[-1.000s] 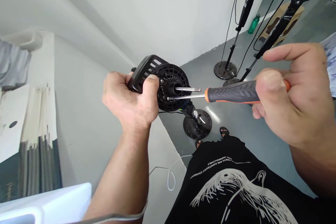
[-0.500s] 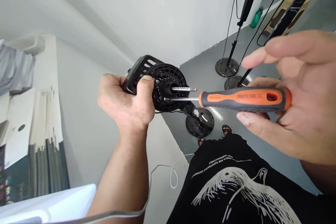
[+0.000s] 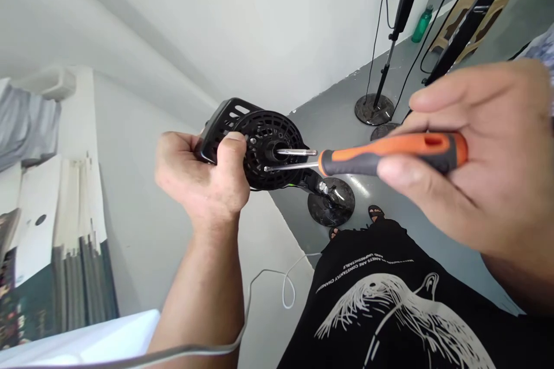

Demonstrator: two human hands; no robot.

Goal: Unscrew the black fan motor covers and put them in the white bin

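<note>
My left hand (image 3: 201,176) is wrapped round a black fan motor housing (image 3: 255,138), thumb on its slotted face. A bare metal shaft (image 3: 298,152) sticks out of the housing's middle toward the right. My right hand (image 3: 471,167) pinches an orange and grey screwdriver (image 3: 389,158) by the handle. Its thin blade lies just below the shaft, and the tip rests on the housing's front face. The housing sits on top of a stand with a round black base (image 3: 331,202) on the floor.
Two more black stands with round bases (image 3: 374,109) and hanging cables rise at the back right. A green bottle (image 3: 421,24) stands by the wall. A white cable (image 3: 285,288) loops over the grey floor. Stacked boards (image 3: 56,253) lean at the left.
My right hand's fingers opened around the screwdriver handle, then closed on it again, rolling it. The housing and my left hand drifted slightly left and down.
</note>
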